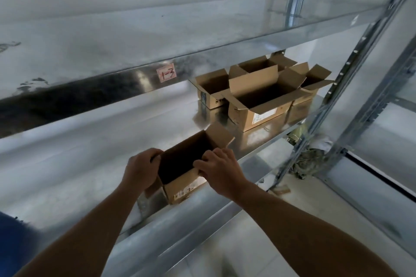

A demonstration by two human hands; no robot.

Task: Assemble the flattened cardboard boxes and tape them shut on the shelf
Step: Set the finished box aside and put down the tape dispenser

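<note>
Two hands are clamped on one small box (180, 190) at lower centre of the frame. The left hand (141, 170) is curled over its left rim, and the right hand (219, 172) is pinched on the right rim, where a flap seems to be held. The box is stood top-open on the shelf (78, 164), near the front edge. Several open boxes (261, 105) are set at upper right, well apart. For a clean close, the walls should be kept square, the short flaps folded in first, and the box held down against sliding. No tape is seen.
</note>
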